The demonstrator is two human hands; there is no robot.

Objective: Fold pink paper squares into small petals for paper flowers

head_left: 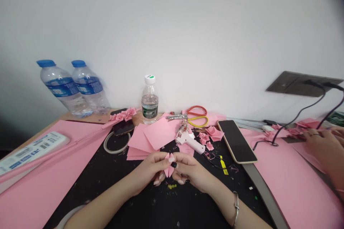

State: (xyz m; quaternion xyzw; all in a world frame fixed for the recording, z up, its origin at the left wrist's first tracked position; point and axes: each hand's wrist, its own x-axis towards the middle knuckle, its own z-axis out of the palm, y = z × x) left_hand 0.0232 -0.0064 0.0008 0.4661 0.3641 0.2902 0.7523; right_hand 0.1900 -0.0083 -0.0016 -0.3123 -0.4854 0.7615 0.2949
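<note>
A small folded piece of pink paper [168, 170] is pinched between both hands, just above the black work surface. My left hand [150, 170] grips its left side with thumb and fingers. From the right, my right hand [192, 171] closes on the other side, its dark-nailed thumb against the fold. Behind my hands lie several loose pink paper squares [158, 134]. A white glue gun [189, 141] rests beyond my right hand, with folded pink paper flowers [214, 133] beside it. Some yellow bits [172, 186] lie under my hands.
Scissors [197, 121], a phone [238, 141] and a clear bottle [149, 103] stand or lie toward the wall. Two blue-capped bottles [88, 87] lean at left, near a tape roll [116, 143]. Large pink sheets [67, 157] flank the mat. Another person's hand [319, 143] works at far right.
</note>
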